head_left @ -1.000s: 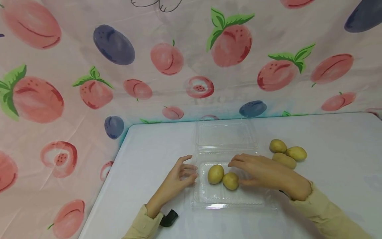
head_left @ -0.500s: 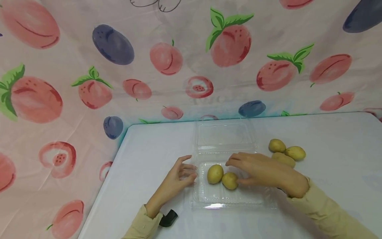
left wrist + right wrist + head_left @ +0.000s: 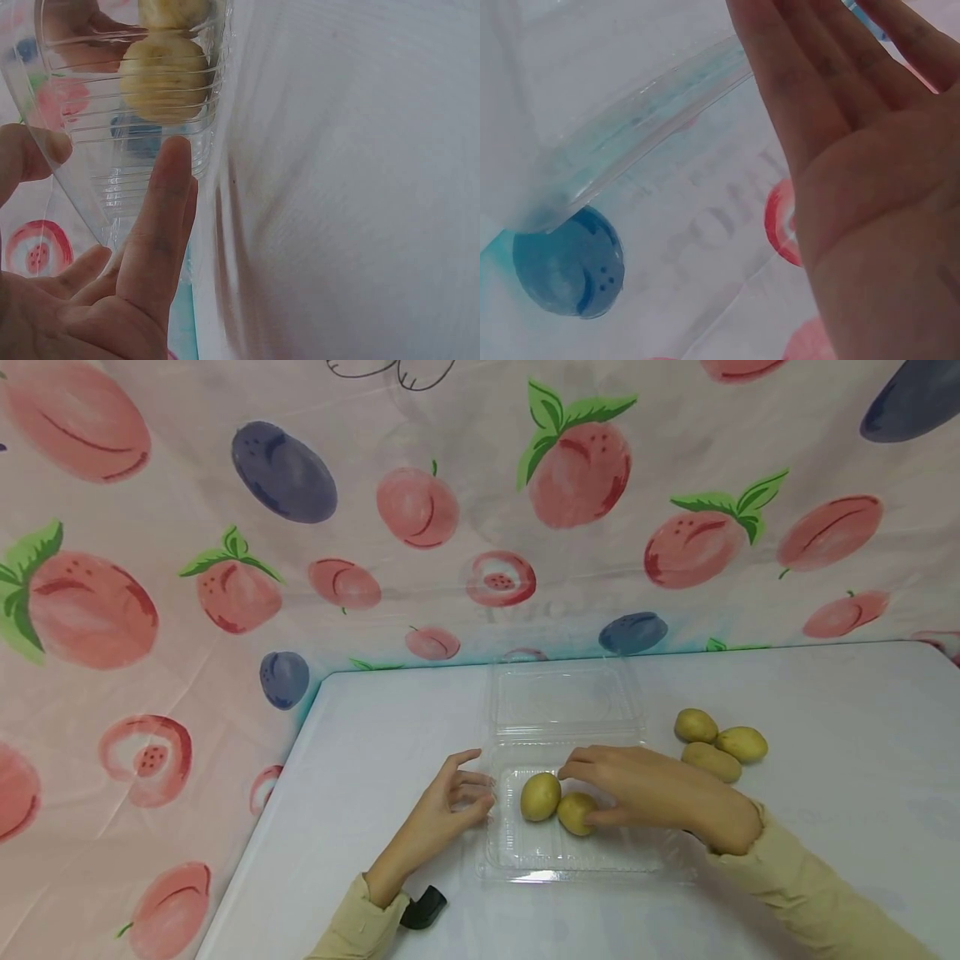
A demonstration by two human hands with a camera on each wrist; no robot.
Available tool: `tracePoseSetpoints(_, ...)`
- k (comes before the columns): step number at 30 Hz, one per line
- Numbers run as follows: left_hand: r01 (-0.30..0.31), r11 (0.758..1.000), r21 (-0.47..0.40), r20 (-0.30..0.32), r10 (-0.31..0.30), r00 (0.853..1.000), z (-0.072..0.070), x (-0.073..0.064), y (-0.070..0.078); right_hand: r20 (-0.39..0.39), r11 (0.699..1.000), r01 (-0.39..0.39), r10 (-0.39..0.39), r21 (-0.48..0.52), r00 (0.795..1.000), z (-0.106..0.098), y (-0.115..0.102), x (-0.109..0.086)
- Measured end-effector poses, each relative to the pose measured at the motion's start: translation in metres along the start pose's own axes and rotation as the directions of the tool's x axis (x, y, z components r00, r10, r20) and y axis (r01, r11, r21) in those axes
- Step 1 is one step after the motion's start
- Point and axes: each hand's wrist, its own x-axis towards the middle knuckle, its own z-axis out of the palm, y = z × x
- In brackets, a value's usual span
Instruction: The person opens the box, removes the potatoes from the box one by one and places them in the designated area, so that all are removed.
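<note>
Two yellow potatoes sit side by side in a clear plastic clamshell box (image 3: 525, 862) whose lid (image 3: 562, 693) lies folded back. My right hand (image 3: 637, 789) reaches over the box from the right. Its thumb overlaps the right-hand potato (image 3: 575, 813), and its fingers extend just behind that potato. The right wrist view shows those fingers fairly straight. The left-hand potato (image 3: 540, 797) lies beyond the fingertips. At the box's left wall is my left hand (image 3: 441, 810), fingers relaxed and spread; in the left wrist view a fingertip (image 3: 174, 154) lies against the ribbed wall.
Three more potatoes (image 3: 712, 762) lie grouped on the white table (image 3: 847, 793), to the right of the box. A black piece (image 3: 424, 907) shows at the left wrist. Behind the table hangs a fruit-printed cloth (image 3: 465, 443).
My right hand has shifted a little to the left, its thumb now covering more of the right-hand potato. The left hand and both potatoes in the box stay put.
</note>
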Motion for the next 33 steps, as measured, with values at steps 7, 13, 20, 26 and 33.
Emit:
tracePoseSetpoints(7, 0.0, 1.0, -0.002, -0.002, 0.0, 1.0, -0.001, 0.0, 0.0, 0.018, 1.0, 0.001, -0.001, 0.022, 1.0, 0.0, -0.003, 0.005)
tracePoseSetpoints(13, 0.0, 1.0, 0.0, -0.002, 0.0, 1.0, -0.001, 0.0, -0.002, 0.03, 0.999, 0.019, -0.02, 0.027, 0.999, -0.001, -0.005, 0.009)
tracePoseSetpoints(20, 0.0, 1.0, -0.005, 0.0, 0.0, 1.0, -0.001, 0.0, -0.002, 0.022, 0.996, 0.054, -0.055, 0.066, 0.998, 0.004, -0.006, 0.013)
tracePoseSetpoints(26, 0.008, 1.0, -0.002, -0.001, -0.008, 1.0, -0.001, 0.0, -0.001, 0.039, 0.996, 0.05, -0.053, 0.072, 0.998, 0.012, -0.005, 0.018)
tracePoseSetpoints(33, 0.002, 1.0, -0.01, 0.007, -0.002, 1.0, -0.001, 0.0, -0.001, 0.079, 0.992, -0.005, -0.005, 0.124, 0.997, 0.012, -0.006, 0.018)
